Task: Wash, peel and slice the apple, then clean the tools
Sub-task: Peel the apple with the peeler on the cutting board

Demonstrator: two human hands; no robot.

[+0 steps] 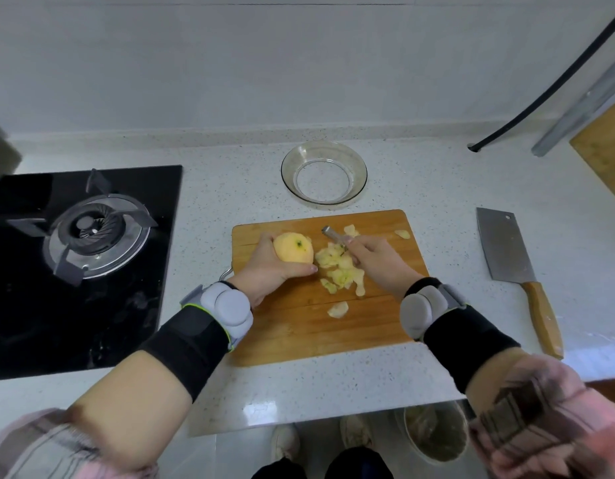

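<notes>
Speckled white countertop (209,188), tiled wall behind; wooden cutting board (299,326) centred at the counter's front edge.

Left hand (264,271): fingers curled under and around the apple (294,249), thumb tip showing at its lower right. Apple held just above the board's left part, almost fully peeled, pale yellow flesh, dark calyx spot facing up.

Right hand (377,259): fingers closed round the handle of a metal peeler (333,236); its head points up-left, near the apple but apart from it.

Peel scraps (337,267) heaped on the board between the hands; a few strays toward the board's far right and lower middle.

Outward: empty glass bowl (324,172) behind the board; cleaver (513,264) with wooden handle lying on the counter, well right; gas hob (81,236) at left; bin (434,433) on the floor below the counter edge.

Risks, as judged: wet, bare flesh is slippery, so the apple may turn or drop from the grip on the next stroke. A blade drawn toward the left thumb could nick it. Loose peel under the coming slicing may let the fruit skid.
</notes>
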